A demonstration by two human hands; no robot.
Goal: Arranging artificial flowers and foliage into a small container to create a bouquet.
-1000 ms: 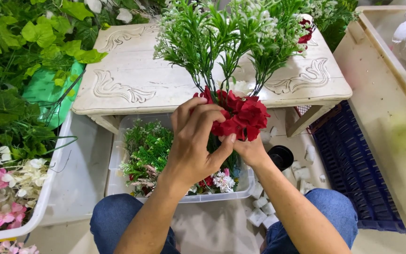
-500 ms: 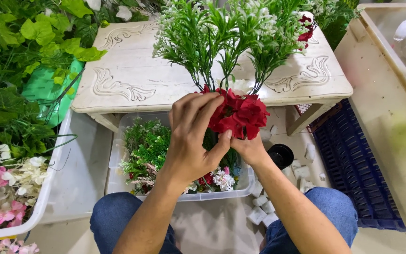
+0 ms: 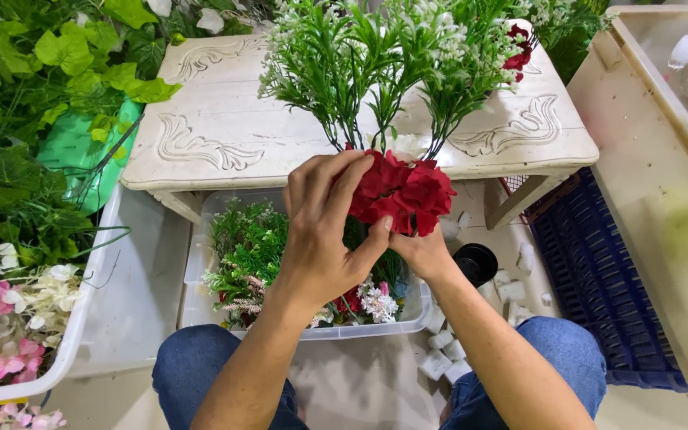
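Both hands work on a bouquet of artificial flowers held above my lap. My right hand (image 3: 422, 253) grips the bunch from below, around the stems. My left hand (image 3: 325, 231) wraps over the front, fingers and thumb pressing on the red flowers (image 3: 404, 191). Green sprigs with tiny white blossoms (image 3: 376, 56) fan upward from the red cluster. The stems themselves are hidden behind my hands.
A clear plastic bin (image 3: 201, 263) of mixed artificial greenery sits under the bouquet, before a low white carved table (image 3: 216, 127). A white tub (image 3: 133, 263) with pink and cream flowers lies left, leafy plants beyond. A blue crate (image 3: 599, 279) and beige box (image 3: 662, 199) stand right.
My left hand's fingers have shifted slightly over the red flowers, and the bouquet has risen a little. Otherwise the scene is the same.
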